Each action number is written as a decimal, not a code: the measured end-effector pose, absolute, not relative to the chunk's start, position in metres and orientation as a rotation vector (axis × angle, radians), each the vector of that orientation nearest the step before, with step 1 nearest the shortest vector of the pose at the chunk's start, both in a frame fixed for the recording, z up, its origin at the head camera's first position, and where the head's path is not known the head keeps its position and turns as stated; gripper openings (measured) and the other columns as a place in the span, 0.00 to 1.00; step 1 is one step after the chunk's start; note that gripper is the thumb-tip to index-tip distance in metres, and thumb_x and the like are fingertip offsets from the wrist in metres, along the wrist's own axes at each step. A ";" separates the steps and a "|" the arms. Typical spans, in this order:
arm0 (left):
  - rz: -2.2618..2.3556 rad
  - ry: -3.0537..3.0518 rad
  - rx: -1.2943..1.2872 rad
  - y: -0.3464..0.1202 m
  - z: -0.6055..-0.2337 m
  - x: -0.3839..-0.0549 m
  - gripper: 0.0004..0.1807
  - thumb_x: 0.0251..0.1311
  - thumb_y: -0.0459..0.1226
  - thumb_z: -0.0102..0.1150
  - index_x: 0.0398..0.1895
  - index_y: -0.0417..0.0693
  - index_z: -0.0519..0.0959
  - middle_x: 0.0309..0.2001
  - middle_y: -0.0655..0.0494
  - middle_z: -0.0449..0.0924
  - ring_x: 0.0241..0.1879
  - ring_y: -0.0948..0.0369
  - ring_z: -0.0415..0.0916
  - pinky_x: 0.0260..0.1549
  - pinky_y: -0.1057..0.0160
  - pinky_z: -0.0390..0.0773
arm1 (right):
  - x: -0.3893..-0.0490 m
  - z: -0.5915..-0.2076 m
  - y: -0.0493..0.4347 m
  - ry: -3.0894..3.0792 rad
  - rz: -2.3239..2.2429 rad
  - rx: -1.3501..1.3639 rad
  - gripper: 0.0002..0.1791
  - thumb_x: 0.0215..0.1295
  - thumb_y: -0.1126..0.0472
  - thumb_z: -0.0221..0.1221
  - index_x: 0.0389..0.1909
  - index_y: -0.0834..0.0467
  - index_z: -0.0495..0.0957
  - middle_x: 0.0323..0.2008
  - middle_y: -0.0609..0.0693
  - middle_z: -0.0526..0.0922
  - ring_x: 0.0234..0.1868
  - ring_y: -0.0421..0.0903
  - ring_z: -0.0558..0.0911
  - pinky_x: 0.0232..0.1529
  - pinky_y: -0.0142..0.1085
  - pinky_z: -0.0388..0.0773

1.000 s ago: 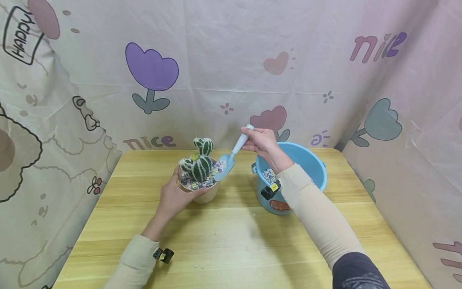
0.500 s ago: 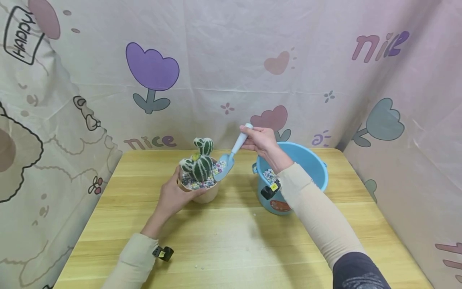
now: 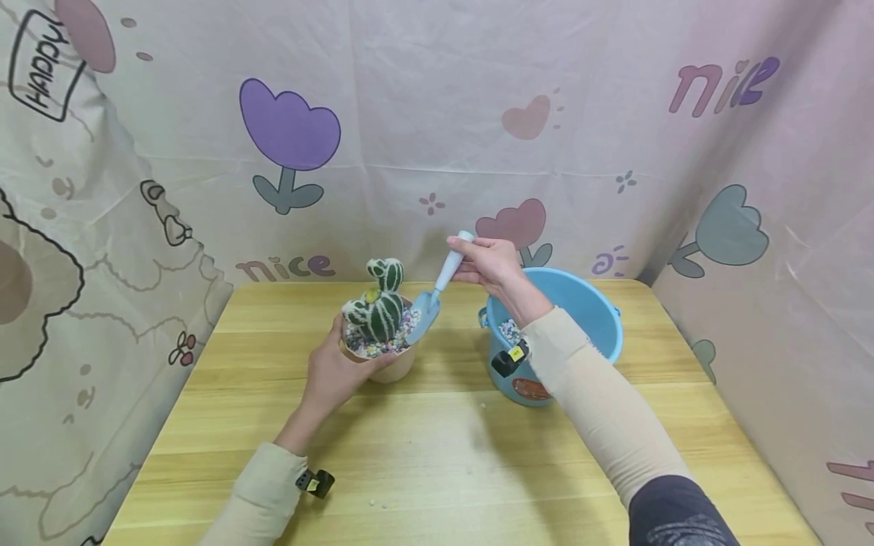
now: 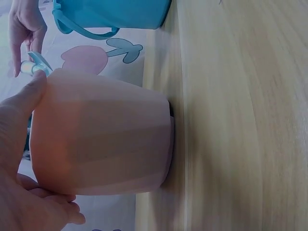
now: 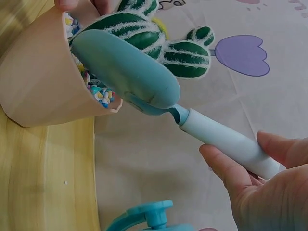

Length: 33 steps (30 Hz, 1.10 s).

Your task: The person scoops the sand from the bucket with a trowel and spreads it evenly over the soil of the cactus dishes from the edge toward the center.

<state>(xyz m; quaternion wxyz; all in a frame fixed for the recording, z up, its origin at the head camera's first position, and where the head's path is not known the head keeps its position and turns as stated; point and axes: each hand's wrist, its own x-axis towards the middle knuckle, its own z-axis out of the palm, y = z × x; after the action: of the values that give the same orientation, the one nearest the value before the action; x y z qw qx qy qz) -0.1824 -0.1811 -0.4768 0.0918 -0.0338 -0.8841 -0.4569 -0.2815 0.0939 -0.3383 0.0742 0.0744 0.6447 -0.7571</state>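
Observation:
A green cactus with white fuzzy stripes (image 3: 379, 317) stands in a pale terracotta pot (image 4: 103, 137) among small multicoloured pebbles (image 5: 102, 95). My left hand (image 3: 337, 371) grips the pot's near left side, thumb and fingers spread around its rim. In my right hand (image 3: 490, 265) is a small light-blue trowel (image 5: 127, 67), pinched by its white-blue handle between thumb and fingers. The trowel's blade tilts down over the pot's right rim, its tip close to the pebbles. From the right wrist view the blade's back hides part of the cactus and pebbles.
A blue bucket (image 3: 501, 364) with more pebbles inside stands right of the pot, partly beneath my right forearm. A few stray pebbles (image 3: 378, 503) lie on the wooden table (image 3: 423, 455). A printed cloth (image 3: 410, 98) hangs behind and at both sides.
The trowel has shifted slightly left and its handle has tipped a little, while fewer pebbles show on its blade. My left hand still holds the pot.

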 end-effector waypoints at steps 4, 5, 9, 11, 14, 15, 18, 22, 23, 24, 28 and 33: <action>-1.346 -2.622 -0.100 -0.180 -0.477 -0.183 0.65 0.41 0.66 0.81 0.82 0.62 0.58 0.70 0.41 0.78 0.68 0.39 0.75 0.67 0.34 0.76 | -0.281 -0.338 0.094 1.940 -2.276 0.220 0.26 0.66 0.60 0.72 0.61 0.68 0.82 0.46 0.67 0.90 0.30 0.49 0.93 0.43 0.47 0.92; -1.347 -2.623 -0.101 -0.180 -0.477 -0.183 0.65 0.42 0.66 0.81 0.82 0.62 0.58 0.70 0.41 0.77 0.68 0.39 0.75 0.67 0.34 0.76 | -0.281 -0.337 0.094 1.940 -2.278 0.223 0.25 0.66 0.59 0.72 0.61 0.68 0.82 0.47 0.68 0.89 0.30 0.49 0.93 0.43 0.47 0.92; -1.352 -2.624 -0.101 -0.180 -0.477 -0.182 0.65 0.42 0.66 0.81 0.83 0.62 0.57 0.70 0.41 0.77 0.69 0.39 0.75 0.67 0.33 0.75 | -0.280 -0.336 0.095 1.945 -2.281 0.229 0.26 0.66 0.59 0.73 0.61 0.67 0.82 0.45 0.67 0.90 0.31 0.49 0.93 0.44 0.48 0.92; -1.362 -2.616 -0.097 -0.179 -0.477 -0.182 0.65 0.41 0.66 0.82 0.82 0.62 0.58 0.70 0.42 0.77 0.69 0.40 0.75 0.67 0.34 0.75 | -0.280 -0.335 0.095 1.941 -2.283 0.225 0.27 0.66 0.59 0.72 0.63 0.68 0.81 0.41 0.64 0.92 0.31 0.50 0.93 0.44 0.48 0.91; -1.372 -2.601 -0.088 -0.177 -0.476 -0.182 0.64 0.41 0.65 0.83 0.81 0.60 0.60 0.69 0.43 0.78 0.68 0.41 0.76 0.67 0.35 0.76 | -0.279 -0.334 0.095 1.937 -2.280 0.220 0.30 0.66 0.60 0.72 0.66 0.68 0.78 0.36 0.59 0.92 0.32 0.50 0.93 0.44 0.48 0.92; -1.375 -2.596 -0.083 -0.176 -0.476 -0.181 0.64 0.41 0.65 0.83 0.81 0.60 0.60 0.69 0.43 0.78 0.67 0.41 0.76 0.67 0.35 0.76 | -0.279 -0.334 0.095 1.934 -2.282 0.220 0.31 0.66 0.60 0.73 0.67 0.68 0.77 0.37 0.59 0.92 0.32 0.50 0.93 0.44 0.49 0.92; -1.380 -2.588 -0.064 -0.173 -0.475 -0.180 0.63 0.40 0.64 0.83 0.80 0.58 0.61 0.68 0.43 0.79 0.67 0.42 0.77 0.66 0.36 0.76 | -0.279 -0.333 0.093 1.939 -2.275 0.220 0.36 0.66 0.60 0.73 0.71 0.68 0.73 0.44 0.65 0.91 0.32 0.50 0.93 0.45 0.49 0.91; -1.377 -2.580 -0.040 -0.170 -0.475 -0.178 0.63 0.40 0.63 0.84 0.79 0.56 0.61 0.66 0.43 0.80 0.66 0.42 0.78 0.65 0.36 0.77 | -0.277 -0.331 0.090 1.950 -2.266 0.208 0.38 0.65 0.60 0.73 0.73 0.68 0.71 0.47 0.66 0.90 0.31 0.49 0.93 0.48 0.50 0.91; -1.372 -2.579 -0.036 -0.170 -0.475 -0.178 0.63 0.40 0.62 0.84 0.79 0.55 0.61 0.66 0.43 0.80 0.65 0.42 0.78 0.65 0.37 0.78 | -0.277 -0.331 0.090 1.949 -2.267 0.201 0.38 0.65 0.60 0.73 0.72 0.68 0.71 0.46 0.65 0.91 0.31 0.49 0.93 0.48 0.50 0.91; -1.365 -2.578 -0.031 -0.169 -0.475 -0.178 0.63 0.40 0.62 0.84 0.79 0.55 0.62 0.66 0.42 0.80 0.65 0.42 0.78 0.65 0.37 0.78 | -0.277 -0.331 0.089 1.954 -2.265 0.191 0.37 0.65 0.60 0.73 0.71 0.68 0.72 0.43 0.64 0.91 0.31 0.49 0.93 0.49 0.50 0.91; -1.346 -2.573 -0.013 -0.167 -0.475 -0.177 0.62 0.40 0.63 0.84 0.78 0.54 0.62 0.65 0.42 0.81 0.64 0.42 0.79 0.64 0.37 0.79 | -0.275 -0.329 0.087 1.981 -2.254 0.162 0.31 0.65 0.59 0.73 0.66 0.68 0.78 0.44 0.65 0.90 0.30 0.48 0.93 0.52 0.52 0.90; -1.336 -2.562 -0.003 -0.164 -0.475 -0.176 0.61 0.40 0.63 0.84 0.76 0.53 0.64 0.63 0.42 0.81 0.63 0.41 0.80 0.62 0.38 0.80 | -0.275 -0.328 0.086 2.007 -2.242 0.162 0.30 0.65 0.58 0.74 0.64 0.67 0.80 0.56 0.74 0.85 0.30 0.47 0.93 0.57 0.55 0.87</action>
<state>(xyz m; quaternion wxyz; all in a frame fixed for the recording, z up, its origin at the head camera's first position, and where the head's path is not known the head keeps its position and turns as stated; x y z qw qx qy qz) -0.1759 -0.1644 -0.4746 0.1257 -0.0009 -0.8796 -0.4587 -0.2750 0.0857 -0.3279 0.0641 0.0538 0.6645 -0.7426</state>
